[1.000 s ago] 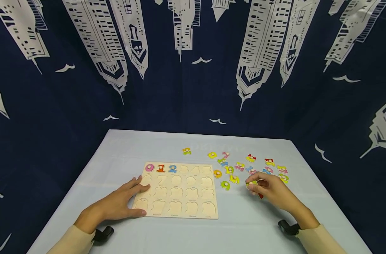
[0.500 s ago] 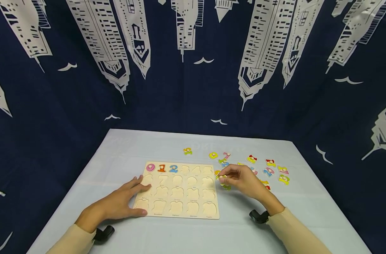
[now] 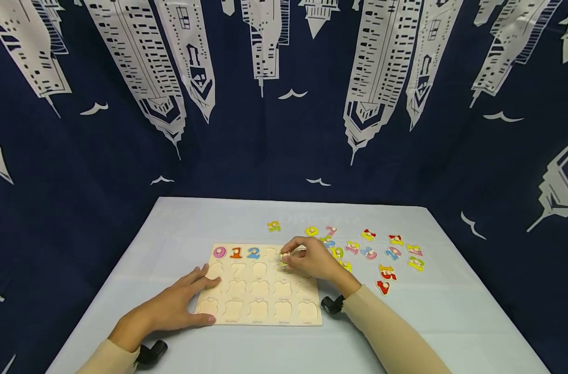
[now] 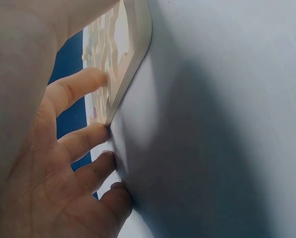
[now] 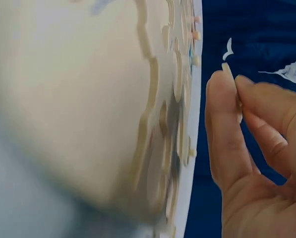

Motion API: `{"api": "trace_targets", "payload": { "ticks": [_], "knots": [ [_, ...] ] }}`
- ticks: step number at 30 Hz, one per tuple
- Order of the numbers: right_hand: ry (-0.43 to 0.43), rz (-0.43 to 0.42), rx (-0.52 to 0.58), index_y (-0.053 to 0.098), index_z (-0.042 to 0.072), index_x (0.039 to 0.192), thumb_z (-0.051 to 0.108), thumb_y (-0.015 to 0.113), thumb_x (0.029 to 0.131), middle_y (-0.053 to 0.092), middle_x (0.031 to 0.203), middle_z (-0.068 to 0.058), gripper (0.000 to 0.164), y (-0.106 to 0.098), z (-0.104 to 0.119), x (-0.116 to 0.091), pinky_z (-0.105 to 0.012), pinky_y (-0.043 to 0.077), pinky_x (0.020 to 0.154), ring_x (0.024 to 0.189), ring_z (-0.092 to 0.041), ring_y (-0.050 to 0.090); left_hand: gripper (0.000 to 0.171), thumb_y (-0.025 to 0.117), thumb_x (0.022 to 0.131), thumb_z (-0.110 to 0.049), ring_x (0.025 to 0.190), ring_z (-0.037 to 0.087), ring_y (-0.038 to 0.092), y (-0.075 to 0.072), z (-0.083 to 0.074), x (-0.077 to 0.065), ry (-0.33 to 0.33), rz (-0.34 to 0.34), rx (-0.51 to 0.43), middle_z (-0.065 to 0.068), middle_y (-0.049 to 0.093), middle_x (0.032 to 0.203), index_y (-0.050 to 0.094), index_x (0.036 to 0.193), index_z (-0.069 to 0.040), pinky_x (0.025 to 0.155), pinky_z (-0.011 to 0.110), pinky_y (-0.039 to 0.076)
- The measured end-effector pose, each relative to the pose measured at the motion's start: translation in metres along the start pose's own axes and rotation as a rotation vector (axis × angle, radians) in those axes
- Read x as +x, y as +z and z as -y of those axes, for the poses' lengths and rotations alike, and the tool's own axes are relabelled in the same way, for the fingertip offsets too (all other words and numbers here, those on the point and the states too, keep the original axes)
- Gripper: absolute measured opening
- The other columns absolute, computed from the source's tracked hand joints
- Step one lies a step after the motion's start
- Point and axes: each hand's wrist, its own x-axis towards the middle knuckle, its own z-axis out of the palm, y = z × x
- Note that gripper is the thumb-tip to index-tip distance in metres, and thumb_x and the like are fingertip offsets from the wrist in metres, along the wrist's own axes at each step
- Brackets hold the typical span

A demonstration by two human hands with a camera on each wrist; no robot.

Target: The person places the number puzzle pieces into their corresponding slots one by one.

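Observation:
A pale wooden number puzzle board (image 3: 271, 298) with rows of cut-out slots lies flat on the table. A pink 0 (image 3: 220, 252), an orange 1 (image 3: 236, 253) and a blue 2 (image 3: 253, 253) sit in its top row. My left hand (image 3: 171, 304) rests spread at the board's left side, its index fingertip (image 4: 95, 78) on the board in the left wrist view. Over the top row, right of the 2, my right hand (image 3: 314, 258) pinches a small yellow-green number puzzle piece (image 3: 284, 258) between thumb and fingers. The right wrist view shows that piece (image 5: 229, 74) edge-on; its digit is hidden.
Several colourful number pieces lie right of the board, among them a red 4 (image 3: 383, 287) and a yellow-and-red 15 (image 3: 387, 272). A yellow-green piece (image 3: 274, 226) lies behind the board. A dark blue printed cloth (image 3: 265, 140) hangs behind the white table (image 3: 209, 218).
My right hand has carried the pinched piece leftward from among the loose pieces to over the board's top row. The left hand stays at the board's left side.

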Motion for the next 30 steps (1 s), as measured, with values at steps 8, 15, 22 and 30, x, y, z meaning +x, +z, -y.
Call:
{"api": "trace_targets", "payload": {
  "ticks": [8, 15, 22, 30],
  "knots": [
    [-0.016, -0.099, -0.15, 0.089, 0.009, 0.108, 0.014, 0.091, 0.103, 0.086, 0.107, -0.009, 0.007, 0.021, 0.0, 0.029, -0.021, 0.062, 0.074, 0.085, -0.006, 0.078, 0.099, 0.096, 0.089, -0.065, 0.177, 0.055, 0.032, 0.003, 0.0, -0.001, 0.012, -0.01, 0.013, 0.018, 0.033, 0.192, 0.058, 0.173, -0.03, 0.13, 0.079, 0.045],
    [0.007, -0.116, -0.205, 0.09, 0.008, 0.103, 0.011, 0.092, 0.101, 0.085, 0.093, -0.005, 0.004, 0.03, 0.003, 0.043, -0.02, 0.053, 0.07, 0.076, -0.007, 0.064, 0.099, 0.097, 0.089, -0.064, 0.177, 0.055, 0.032, 0.002, 0.001, -0.001, 0.014, -0.007, -0.004, 0.019, 0.033, 0.192, 0.058, 0.173, -0.028, 0.131, 0.079, 0.044],
    [0.015, -0.116, -0.273, 0.089, 0.011, 0.098, 0.011, 0.094, 0.098, 0.085, 0.095, -0.003, 0.005, 0.037, 0.005, 0.051, -0.022, 0.057, 0.075, 0.08, -0.009, 0.067, 0.099, 0.096, 0.089, -0.065, 0.177, 0.054, 0.032, 0.003, 0.004, -0.001, 0.0, -0.004, -0.005, 0.018, 0.032, 0.193, 0.057, 0.173, -0.03, 0.132, 0.078, 0.044],
    [0.079, -0.123, -0.292, 0.09, 0.015, 0.097, 0.013, 0.096, 0.097, 0.085, 0.092, 0.001, 0.007, 0.039, 0.007, 0.053, -0.025, 0.058, 0.078, 0.083, -0.01, 0.068, 0.099, 0.096, 0.089, -0.065, 0.177, 0.055, 0.032, 0.001, 0.001, -0.001, 0.009, -0.007, -0.003, 0.018, 0.032, 0.193, 0.057, 0.173, -0.03, 0.131, 0.079, 0.044]
  ]
}}
